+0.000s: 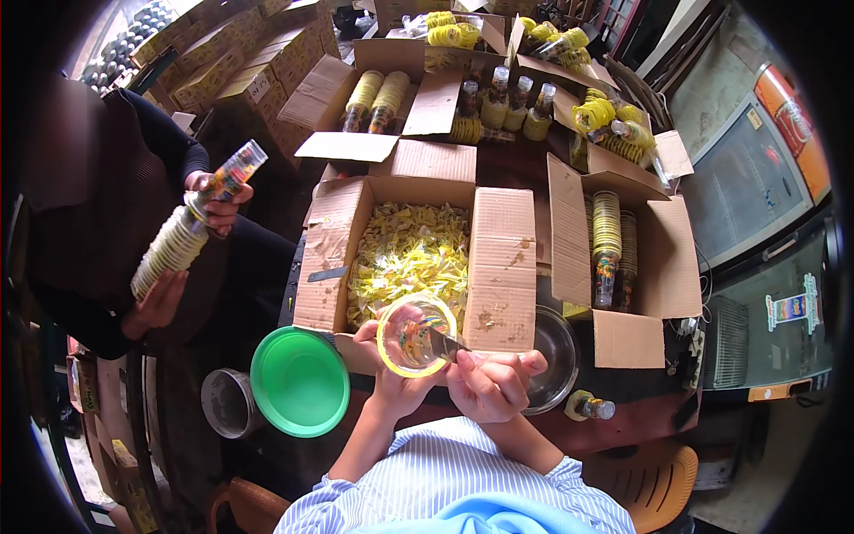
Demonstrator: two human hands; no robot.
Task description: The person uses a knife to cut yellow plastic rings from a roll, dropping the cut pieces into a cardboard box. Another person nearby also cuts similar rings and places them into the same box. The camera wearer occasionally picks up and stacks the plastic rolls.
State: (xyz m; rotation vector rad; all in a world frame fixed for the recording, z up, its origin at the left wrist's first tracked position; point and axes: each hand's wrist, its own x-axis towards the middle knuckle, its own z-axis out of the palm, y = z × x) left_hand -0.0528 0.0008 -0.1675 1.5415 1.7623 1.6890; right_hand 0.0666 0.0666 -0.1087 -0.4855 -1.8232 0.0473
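My left hand (pixel 396 392) is wrapped round a clear plastic cup (pixel 415 313) with a yellow rim, its mouth facing up toward me. Some printed colour shows through its wall. Close beside it, my right hand (pixel 487 384) pinches a dark, flat, blade-like strip (pixel 447 346) whose tip reaches over the cup's rim; I cannot make out its exact kind. Just beyond both hands stands an open cardboard box (pixel 331 258) filled with small yellow and white wrapped pieces (pixel 411 254).
A green basin (pixel 300 383) and a grey bucket (pixel 229 404) stand to the left. Right of my hands are a clear round tray (pixel 559 356), a small bottle (pixel 591 407) and a box with stacked cups (pixel 667 258). A co-worker's hands (pixel 160 298) hold a cup stack at left.
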